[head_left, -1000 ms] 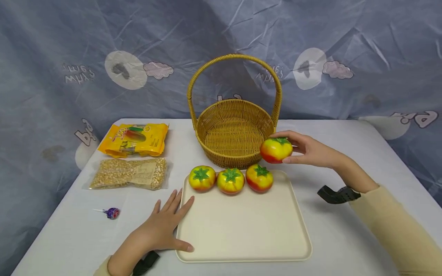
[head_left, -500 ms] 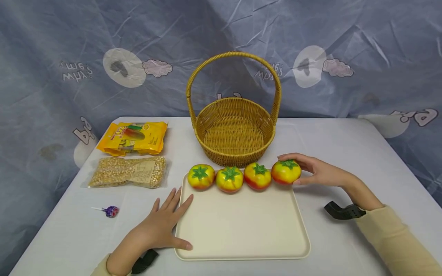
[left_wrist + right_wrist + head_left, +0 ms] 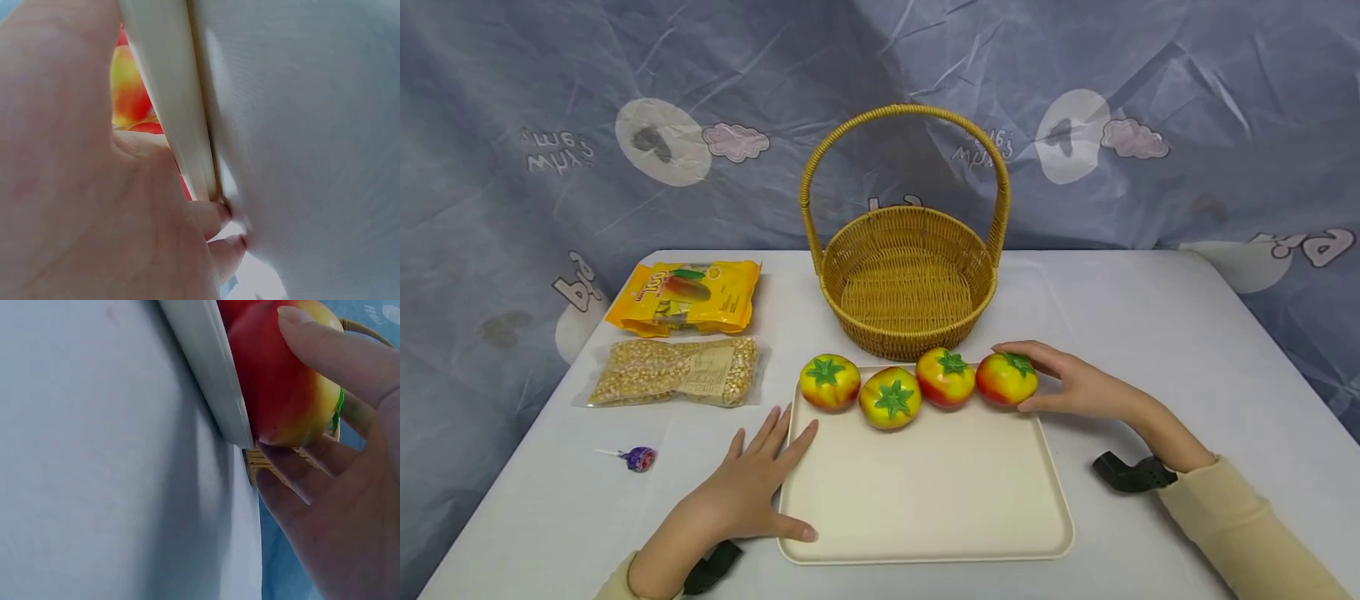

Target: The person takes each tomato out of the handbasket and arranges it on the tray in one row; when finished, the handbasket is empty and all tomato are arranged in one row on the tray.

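Observation:
Along the back of the cream tray point(image 3: 925, 492) sit several yellow-and-red toy tomatoes with green star-shaped tops. My right hand point(image 3: 1078, 385) grips the rightmost toy tomato point(image 3: 1006, 380) at the tray's back right corner, thumb on its near side and fingers behind. It touches the neighbouring toy tomato point(image 3: 945, 378). Another toy tomato point(image 3: 891, 398) sits slightly nearer than the rest, and one toy tomato point(image 3: 830, 382) stands at the back left corner. With fingers spread, my left hand point(image 3: 747, 492) rests on the tray's left edge. In the right wrist view, the gripped tomato point(image 3: 275, 375) shows its red side.
A wicker basket point(image 3: 910, 333) with a tall handle stands behind the tray. To the left lie a yellow mango-print packet point(image 3: 688, 298), a clear bag of corn kernels point(image 3: 673, 372) and a purple-wrapped lollipop point(image 3: 638, 458). A printed grey-blue cloth point(image 3: 880, 50) hangs behind the table.
My right hand has brought its tomato down from beside the basket onto the tray corner, then slid it left. The row has shifted left and one tomato came forward. My left hand stays put.

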Tool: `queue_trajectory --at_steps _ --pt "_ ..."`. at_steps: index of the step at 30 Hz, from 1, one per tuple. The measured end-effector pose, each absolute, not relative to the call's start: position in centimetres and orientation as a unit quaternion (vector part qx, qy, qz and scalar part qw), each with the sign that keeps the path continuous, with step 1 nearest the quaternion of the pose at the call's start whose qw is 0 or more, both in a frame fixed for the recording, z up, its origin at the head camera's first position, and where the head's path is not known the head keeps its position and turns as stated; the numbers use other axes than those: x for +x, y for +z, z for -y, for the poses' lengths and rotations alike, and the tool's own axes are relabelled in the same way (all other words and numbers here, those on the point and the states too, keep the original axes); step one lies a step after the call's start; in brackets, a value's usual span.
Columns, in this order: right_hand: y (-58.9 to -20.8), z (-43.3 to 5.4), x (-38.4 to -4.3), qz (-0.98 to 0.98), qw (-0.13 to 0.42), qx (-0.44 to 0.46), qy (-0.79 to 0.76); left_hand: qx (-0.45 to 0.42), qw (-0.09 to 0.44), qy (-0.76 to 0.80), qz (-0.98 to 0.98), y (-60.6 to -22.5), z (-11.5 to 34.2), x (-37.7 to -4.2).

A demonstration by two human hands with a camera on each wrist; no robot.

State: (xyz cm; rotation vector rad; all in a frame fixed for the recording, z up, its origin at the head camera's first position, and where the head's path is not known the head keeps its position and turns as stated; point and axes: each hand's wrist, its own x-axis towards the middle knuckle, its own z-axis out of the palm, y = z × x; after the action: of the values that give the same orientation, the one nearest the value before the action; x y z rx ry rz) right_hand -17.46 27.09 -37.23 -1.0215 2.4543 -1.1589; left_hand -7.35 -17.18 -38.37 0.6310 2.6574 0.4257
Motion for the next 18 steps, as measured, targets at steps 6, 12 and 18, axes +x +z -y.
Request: queue_trajectory --at_steps 6,12,18 --pt "-36.8 -26.5 -17.1 -0.861 0.081 -0.371 -0.339 0.221 0.188 0.146 -0.946 -38.2 17.2 -7.2" --pt "-36.2 -26.0 -17.0 -0.873 0.085 -0.371 -0.306 0.22 0.187 0.146 -0.946 -38.0 17.3 -7.2" --pt "-35.6 -26.4 -16.9 -0.879 0.092 -0.357 -0.302 0.234 0.225 0.18 -0.929 -35.8 18.7 -6.9"
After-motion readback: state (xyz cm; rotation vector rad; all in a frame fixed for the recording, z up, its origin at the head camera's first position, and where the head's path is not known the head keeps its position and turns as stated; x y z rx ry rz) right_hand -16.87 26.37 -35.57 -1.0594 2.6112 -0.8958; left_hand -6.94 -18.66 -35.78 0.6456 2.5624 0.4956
